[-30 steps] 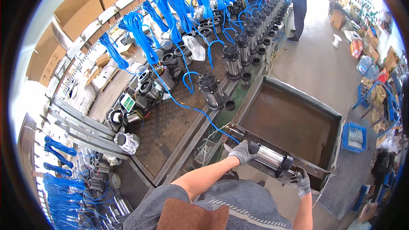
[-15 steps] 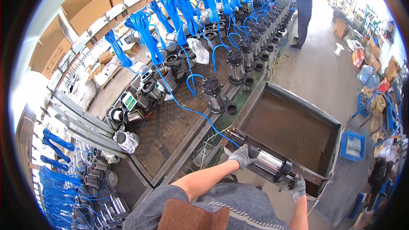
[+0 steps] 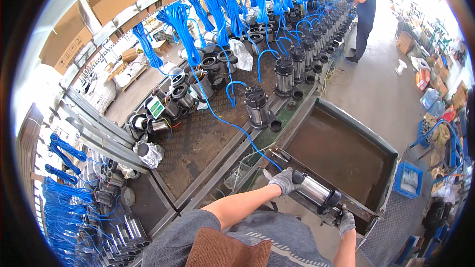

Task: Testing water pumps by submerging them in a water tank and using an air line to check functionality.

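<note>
While my gloved left hand (image 3: 283,180) and right hand (image 3: 346,221) clamp the shiny steel cylindrical pump (image 3: 316,193) over the near rim of the dark water tank (image 3: 378,143), its trailing blue cable (image 3: 232,123) could snag and tug it loose.

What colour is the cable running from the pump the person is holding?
Bright blue; the cable trails from the steel pump back across the bench, clearest in the head view.

I log grey knit gloves on left hand (image 3: 283,180) and right hand (image 3: 346,220). Forearms bare. Grey garment, brown patch.
</note>
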Demonstrator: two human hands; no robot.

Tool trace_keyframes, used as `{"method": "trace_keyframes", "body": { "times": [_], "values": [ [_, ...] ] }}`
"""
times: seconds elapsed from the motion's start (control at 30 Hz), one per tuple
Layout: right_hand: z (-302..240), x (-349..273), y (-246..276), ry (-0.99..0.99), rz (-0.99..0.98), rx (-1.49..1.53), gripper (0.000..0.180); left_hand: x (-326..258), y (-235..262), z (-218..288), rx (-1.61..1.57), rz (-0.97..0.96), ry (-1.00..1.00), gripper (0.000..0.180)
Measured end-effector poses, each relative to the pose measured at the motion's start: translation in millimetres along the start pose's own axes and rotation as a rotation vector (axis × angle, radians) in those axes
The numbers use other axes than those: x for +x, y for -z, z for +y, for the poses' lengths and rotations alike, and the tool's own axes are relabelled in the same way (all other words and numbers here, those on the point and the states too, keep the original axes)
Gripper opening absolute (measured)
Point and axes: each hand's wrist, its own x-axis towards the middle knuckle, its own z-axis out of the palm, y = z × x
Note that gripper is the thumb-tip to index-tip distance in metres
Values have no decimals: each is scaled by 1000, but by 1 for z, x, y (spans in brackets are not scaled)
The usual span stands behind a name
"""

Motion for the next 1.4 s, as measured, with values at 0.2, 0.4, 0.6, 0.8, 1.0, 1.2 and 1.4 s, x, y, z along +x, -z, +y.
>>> {"method": "trace_keyframes", "body": {
  "times": [0.2,0.4,0.6,0.8,1.0,1.2,1.4],
  "values": [
    [4,-3,21,1467,60,-932,20,2,-4,-4,-8,44,-14,79],
    [5,-6,9,546,-120,-259,25,-1,-1,-2,0,34,10,83],
    [7,11,21,215,-197,98,23,-3,1,-1,-9,9,16,85],
    [10,-11,26,475,-266,-247,16,-2,-3,-2,20,42,-26,80],
    [-20,-36,-14,187,-197,-50,43,-15,21,38,84,6,22,77],
    [16,15,8,890,15,-492,22,15,-20,-13,-110,16,-71,73],
    [-6,-46,9,990,70,-1081,34,17,-25,-24,-20,89,-65,74]
  ]
}}
